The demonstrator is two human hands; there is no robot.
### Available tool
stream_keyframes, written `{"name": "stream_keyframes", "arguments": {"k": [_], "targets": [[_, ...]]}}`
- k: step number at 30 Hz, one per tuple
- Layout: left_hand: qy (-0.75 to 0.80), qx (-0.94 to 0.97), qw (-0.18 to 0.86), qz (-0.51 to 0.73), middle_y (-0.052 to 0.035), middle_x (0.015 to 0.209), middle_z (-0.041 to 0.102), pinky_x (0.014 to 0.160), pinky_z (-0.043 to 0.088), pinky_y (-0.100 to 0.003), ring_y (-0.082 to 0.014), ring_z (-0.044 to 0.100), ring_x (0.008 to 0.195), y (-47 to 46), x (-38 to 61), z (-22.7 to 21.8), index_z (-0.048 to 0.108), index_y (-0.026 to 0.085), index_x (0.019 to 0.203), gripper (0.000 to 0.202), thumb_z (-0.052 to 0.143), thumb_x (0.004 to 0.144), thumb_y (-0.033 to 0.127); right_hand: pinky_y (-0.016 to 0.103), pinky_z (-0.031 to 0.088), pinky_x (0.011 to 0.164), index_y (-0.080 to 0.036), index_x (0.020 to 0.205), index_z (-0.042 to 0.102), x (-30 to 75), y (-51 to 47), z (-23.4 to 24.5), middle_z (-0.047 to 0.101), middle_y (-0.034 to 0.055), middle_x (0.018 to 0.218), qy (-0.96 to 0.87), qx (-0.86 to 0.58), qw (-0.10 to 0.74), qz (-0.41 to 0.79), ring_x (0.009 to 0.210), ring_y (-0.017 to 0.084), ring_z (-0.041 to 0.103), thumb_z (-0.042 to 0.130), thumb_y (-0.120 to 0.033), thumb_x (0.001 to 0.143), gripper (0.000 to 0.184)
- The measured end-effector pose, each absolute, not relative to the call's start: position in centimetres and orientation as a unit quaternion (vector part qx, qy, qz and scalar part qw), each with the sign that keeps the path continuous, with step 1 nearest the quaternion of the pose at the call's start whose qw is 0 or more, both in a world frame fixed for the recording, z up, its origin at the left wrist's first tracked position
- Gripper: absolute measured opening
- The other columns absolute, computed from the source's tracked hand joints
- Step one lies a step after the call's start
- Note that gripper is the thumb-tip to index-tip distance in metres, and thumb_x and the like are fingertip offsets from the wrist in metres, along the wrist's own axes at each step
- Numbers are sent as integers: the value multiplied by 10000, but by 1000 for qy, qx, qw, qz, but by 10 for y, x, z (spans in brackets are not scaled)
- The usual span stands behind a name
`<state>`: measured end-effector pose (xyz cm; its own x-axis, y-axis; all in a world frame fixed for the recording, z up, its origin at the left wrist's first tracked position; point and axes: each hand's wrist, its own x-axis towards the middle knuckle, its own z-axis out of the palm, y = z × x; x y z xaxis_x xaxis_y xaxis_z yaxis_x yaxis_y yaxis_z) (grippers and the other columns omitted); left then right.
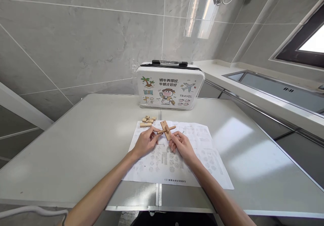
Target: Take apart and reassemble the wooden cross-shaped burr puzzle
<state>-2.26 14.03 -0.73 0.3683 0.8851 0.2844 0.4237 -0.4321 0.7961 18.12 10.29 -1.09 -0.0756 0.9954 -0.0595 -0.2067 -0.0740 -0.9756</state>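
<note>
Two crossed wooden puzzle bars (166, 129) are held just above a printed instruction sheet (202, 158) on the grey table (76, 151). My left hand (145, 142) pinches the left end of the thin bar. My right hand (180, 144) grips the lower end of the wider bar. Both hands have their fingers closed on the wood. A small pile of loose wooden pieces (148, 121) lies just beyond my left hand, at the sheet's far left corner.
A white case (170, 89) with cartoon prints and the word TRAVEL stands upright at the table's back edge against the tiled wall. A counter with a steel sink (275, 87) runs along the right. A white cable (27, 212) hangs at the lower left.
</note>
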Motion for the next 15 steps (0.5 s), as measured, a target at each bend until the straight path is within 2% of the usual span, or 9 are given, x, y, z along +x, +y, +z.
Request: {"name": "stream_keyframes", "arguments": {"k": [5, 7, 10, 13, 15], "targets": [[446, 763, 303, 356, 33, 669, 661, 603, 468, -266, -148, 612, 581, 140, -22, -8, 597, 230, 1060, 215, 575, 1026, 441, 244, 420, 453, -217, 807, 547, 180, 102, -11, 666, -6, 631, -439, -453, 517, 579, 458, 109, 538, 755, -715, 808, 540], [465, 766, 269, 352, 19, 742, 688, 630, 482, -279, -157, 627, 633, 140, -21, -7, 619, 241, 1082, 215, 575, 1025, 444, 243, 417, 460, -219, 822, 553, 181, 102, -11, 655, -13, 638, -426, -459, 525, 576, 472, 107, 534, 759, -702, 815, 524], [472, 779, 183, 371, -38, 1026, 726, 834, 536, -345, -205, 674, 919, 144, -23, -6, 627, 250, 1128, 171, 567, 1028, 374, 244, 397, 451, -221, 837, 572, 185, 103, -12, 624, -24, 649, -387, -466, 551, 574, 489, 105, 519, 782, -671, 811, 497], [471, 787, 94, 387, -94, 1294, 653, 1094, 459, -468, -273, 579, 1235, 151, -28, -6, 596, 238, 1195, 198, 577, 1002, 283, 255, 390, 438, -217, 807, 585, 191, 108, -16, 602, -22, 691, -328, -457, 588, 582, 502, 100, 509, 811, -619, 800, 462], [492, 782, 57, 378, -113, 1392, 594, 1152, 412, -520, -303, 511, 1325, 156, -32, -8, 570, 237, 1250, 266, 589, 987, 272, 263, 398, 432, -217, 794, 584, 196, 111, -20, 590, -20, 718, -288, -442, 611, 591, 515, 100, 510, 821, -576, 802, 431]]}}
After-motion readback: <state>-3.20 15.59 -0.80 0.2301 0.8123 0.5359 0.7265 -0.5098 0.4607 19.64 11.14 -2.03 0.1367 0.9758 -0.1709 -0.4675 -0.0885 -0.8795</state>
